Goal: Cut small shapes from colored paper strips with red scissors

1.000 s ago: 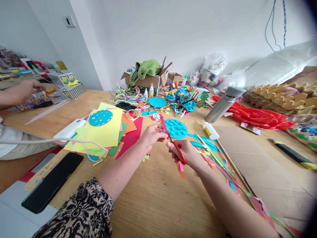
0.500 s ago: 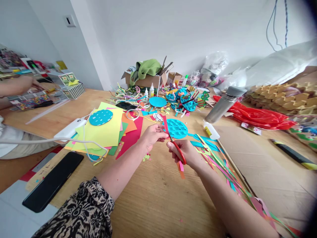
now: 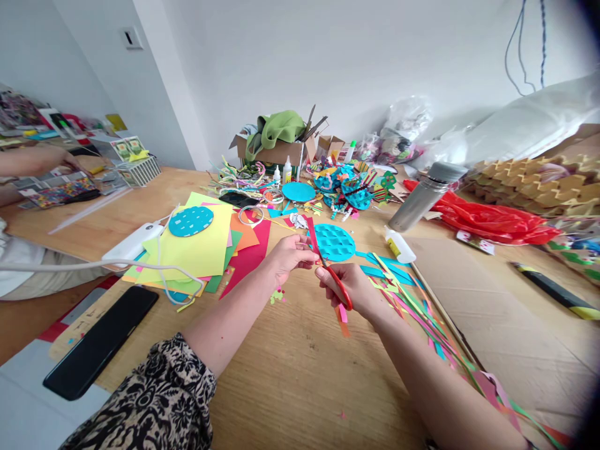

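Observation:
Between thumb and fingers, my left hand point(image 3: 294, 257) pinches a narrow red paper strip point(image 3: 312, 232) that points up and away from me. Red-handled scissors point(image 3: 340, 288) are gripped in my right hand point(image 3: 349, 284), their blades meeting the strip close to my left fingertips. Whether the blades are fully closed is hard to make out. Just beyond my hands lies a blue oval piece point(image 3: 335, 242) with a pattern of squares. Small green and pink paper bits point(image 3: 277, 295) lie on the table under my left wrist. Orange and pink scraps point(image 3: 344, 322) show below my right hand.
Coloured paper sheets point(image 3: 187, 262) are stacked at left, near a black phone point(image 3: 100, 344). To the right are paper strips point(image 3: 412, 306), a glue bottle point(image 3: 400, 245), a steel flask point(image 3: 419, 197), cardboard point(image 3: 497, 312) and a utility knife point(image 3: 555, 290). Another person's arm point(image 3: 32, 161) is at far left.
Almost nothing differs. The top of the red strip has tilted slightly to the left; both hands and the scissors stay in nearly the same place.

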`<state>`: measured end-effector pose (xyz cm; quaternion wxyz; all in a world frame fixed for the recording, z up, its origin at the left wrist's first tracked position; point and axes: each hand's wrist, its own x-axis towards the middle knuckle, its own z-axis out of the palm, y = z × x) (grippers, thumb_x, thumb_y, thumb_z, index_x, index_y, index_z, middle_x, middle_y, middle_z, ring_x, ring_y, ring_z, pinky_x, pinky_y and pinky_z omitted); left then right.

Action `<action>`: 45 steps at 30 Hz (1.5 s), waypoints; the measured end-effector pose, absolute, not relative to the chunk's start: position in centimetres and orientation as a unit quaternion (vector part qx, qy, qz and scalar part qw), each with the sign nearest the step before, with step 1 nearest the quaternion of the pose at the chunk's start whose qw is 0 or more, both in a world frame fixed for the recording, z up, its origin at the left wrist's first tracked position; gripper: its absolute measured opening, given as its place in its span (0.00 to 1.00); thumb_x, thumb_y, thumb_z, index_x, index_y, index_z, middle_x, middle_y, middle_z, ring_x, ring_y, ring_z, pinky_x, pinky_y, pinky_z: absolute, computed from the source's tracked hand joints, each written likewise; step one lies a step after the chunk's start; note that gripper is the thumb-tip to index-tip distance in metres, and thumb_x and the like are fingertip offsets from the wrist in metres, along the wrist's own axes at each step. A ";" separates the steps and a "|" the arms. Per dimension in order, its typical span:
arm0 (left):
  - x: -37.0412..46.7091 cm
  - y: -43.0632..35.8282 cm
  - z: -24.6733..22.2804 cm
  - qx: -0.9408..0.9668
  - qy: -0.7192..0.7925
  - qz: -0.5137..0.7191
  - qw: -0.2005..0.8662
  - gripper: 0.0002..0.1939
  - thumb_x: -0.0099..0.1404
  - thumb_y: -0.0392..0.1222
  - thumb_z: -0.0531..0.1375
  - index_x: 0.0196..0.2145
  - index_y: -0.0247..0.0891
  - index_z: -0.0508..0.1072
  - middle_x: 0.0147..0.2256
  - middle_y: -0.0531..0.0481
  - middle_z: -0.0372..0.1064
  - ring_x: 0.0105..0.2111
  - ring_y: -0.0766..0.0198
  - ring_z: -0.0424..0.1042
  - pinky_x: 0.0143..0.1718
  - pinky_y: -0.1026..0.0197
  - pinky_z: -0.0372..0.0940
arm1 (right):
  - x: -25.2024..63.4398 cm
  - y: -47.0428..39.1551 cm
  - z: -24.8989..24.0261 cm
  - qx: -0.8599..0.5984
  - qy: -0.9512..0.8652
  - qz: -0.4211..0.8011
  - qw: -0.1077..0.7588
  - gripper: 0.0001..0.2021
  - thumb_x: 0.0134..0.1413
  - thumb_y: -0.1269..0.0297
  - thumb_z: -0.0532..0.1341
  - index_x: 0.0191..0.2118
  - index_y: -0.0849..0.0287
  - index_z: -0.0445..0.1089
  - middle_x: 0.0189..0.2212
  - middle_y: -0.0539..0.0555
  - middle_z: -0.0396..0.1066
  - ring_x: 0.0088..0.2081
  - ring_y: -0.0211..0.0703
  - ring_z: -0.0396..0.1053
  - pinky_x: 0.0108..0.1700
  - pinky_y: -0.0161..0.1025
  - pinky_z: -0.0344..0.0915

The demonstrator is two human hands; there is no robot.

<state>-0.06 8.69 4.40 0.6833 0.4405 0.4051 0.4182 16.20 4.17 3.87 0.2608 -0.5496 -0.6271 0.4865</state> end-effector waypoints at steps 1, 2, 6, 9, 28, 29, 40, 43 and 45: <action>-0.1 8.7 4.4 0.443 0.403 0.415 0.685 0.16 0.48 0.26 0.64 0.35 0.32 0.67 0.26 0.51 0.69 0.25 0.68 0.70 0.29 0.63 0.64 | 16.2 4.2 3.9 -0.549 -0.627 0.487 0.262 0.23 0.48 0.43 0.61 0.23 0.61 0.64 0.14 0.49 0.66 0.14 0.36 0.66 0.14 0.28 0.60; -0.1 8.7 4.4 0.445 0.403 0.413 0.685 0.16 0.48 0.26 0.64 0.36 0.32 0.67 0.26 0.51 0.69 0.25 0.68 0.70 0.29 0.64 0.63 | 16.2 4.2 3.8 -0.549 -0.626 0.487 0.263 0.23 0.47 0.43 0.61 0.23 0.61 0.64 0.14 0.49 0.66 0.14 0.36 0.66 0.14 0.28 0.60; -0.1 8.6 4.6 0.440 0.415 0.417 0.678 0.16 0.48 0.26 0.64 0.36 0.32 0.68 0.26 0.52 0.69 0.25 0.69 0.69 0.29 0.64 0.63 | 16.2 4.2 3.8 -0.554 -0.623 0.486 0.262 0.23 0.47 0.42 0.61 0.22 0.61 0.64 0.14 0.49 0.66 0.14 0.36 0.66 0.14 0.29 0.60; -0.1 8.6 4.8 0.439 0.419 0.415 0.678 0.15 0.48 0.26 0.63 0.36 0.32 0.68 0.25 0.52 0.69 0.24 0.70 0.69 0.29 0.64 0.63 | 16.2 4.1 3.9 -0.552 -0.624 0.486 0.262 0.23 0.47 0.42 0.61 0.23 0.61 0.64 0.14 0.49 0.66 0.14 0.36 0.67 0.14 0.29 0.60; -0.2 8.5 5.1 0.437 0.421 0.415 0.678 0.16 0.48 0.27 0.63 0.37 0.32 0.69 0.26 0.51 0.69 0.22 0.72 0.67 0.29 0.65 0.63 | 16.3 4.3 3.4 -0.547 -0.628 0.487 0.265 0.24 0.47 0.42 0.61 0.23 0.61 0.64 0.14 0.49 0.67 0.14 0.36 0.67 0.14 0.28 0.60; -0.2 8.5 5.1 0.439 0.420 0.416 0.677 0.16 0.48 0.27 0.64 0.37 0.32 0.68 0.26 0.51 0.69 0.22 0.72 0.67 0.29 0.65 0.63 | 16.3 4.3 3.4 -0.548 -0.628 0.486 0.263 0.24 0.47 0.42 0.61 0.23 0.61 0.64 0.14 0.49 0.67 0.15 0.36 0.67 0.14 0.28 0.60; -0.4 8.6 5.1 0.464 0.422 0.403 0.666 0.17 0.48 0.26 0.62 0.38 0.32 0.68 0.27 0.51 0.69 0.22 0.71 0.66 0.29 0.64 0.62 | 16.1 4.0 4.0 -0.554 -0.632 0.482 0.247 0.23 0.47 0.43 0.61 0.23 0.61 0.64 0.15 0.49 0.67 0.15 0.36 0.67 0.15 0.29 0.60; -0.4 8.7 5.0 0.468 0.424 0.406 0.661 0.17 0.48 0.26 0.61 0.37 0.32 0.68 0.26 0.51 0.69 0.23 0.71 0.66 0.28 0.64 0.62 | 16.1 4.1 4.0 -0.553 -0.630 0.485 0.249 0.23 0.47 0.43 0.61 0.23 0.61 0.64 0.14 0.49 0.67 0.15 0.36 0.67 0.14 0.29 0.59; -0.4 8.7 5.0 0.468 0.422 0.412 0.658 0.17 0.48 0.26 0.61 0.37 0.32 0.68 0.26 0.51 0.69 0.22 0.72 0.65 0.28 0.64 0.62 | 16.2 4.1 3.8 -0.551 -0.628 0.488 0.253 0.23 0.46 0.42 0.61 0.23 0.61 0.64 0.14 0.49 0.66 0.14 0.36 0.67 0.14 0.29 0.60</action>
